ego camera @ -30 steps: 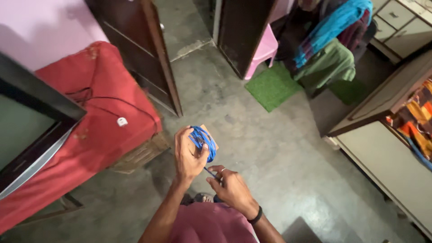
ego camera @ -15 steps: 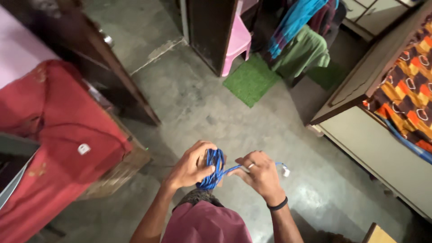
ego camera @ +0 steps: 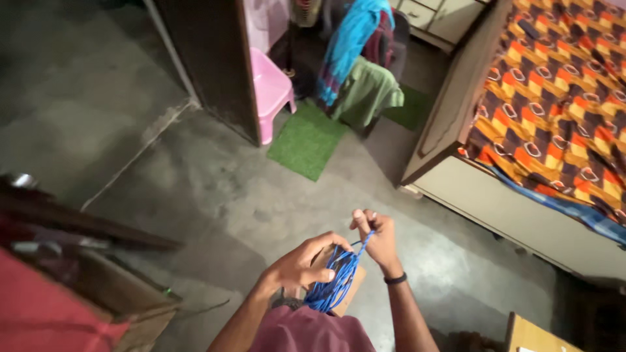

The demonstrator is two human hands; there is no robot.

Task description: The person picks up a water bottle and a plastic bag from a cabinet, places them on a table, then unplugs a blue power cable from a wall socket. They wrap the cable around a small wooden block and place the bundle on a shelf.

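Standing over a grey concrete floor (ego camera: 215, 195), the person works a bundle of blue cord (ego camera: 334, 281) in front of the chest. Left hand (ego camera: 305, 263) is curled around the top of the bundle, fingers closed on the loops, thumb across them. A flat brown piece of cardboard (ego camera: 353, 287) shows just behind the loops; the cord seems wound on it, though I cannot tell for sure. Right hand (ego camera: 376, 236) sits just above and beside the left, fingers pinched on a single strand that runs taut from the bundle up to it. Black band on the right wrist.

Around: green mat (ego camera: 306, 140) on the floor beyond the hands, pink plastic stool (ego camera: 270, 91) at its far edge beside a dark wooden door panel (ego camera: 212, 58). Blue and green clothes (ego camera: 355, 58) draped over a chair. Bed with an orange-and-brown patterned sheet (ego camera: 554, 98) to the right. Red cloth (ego camera: 45, 313) at the lower left corner.
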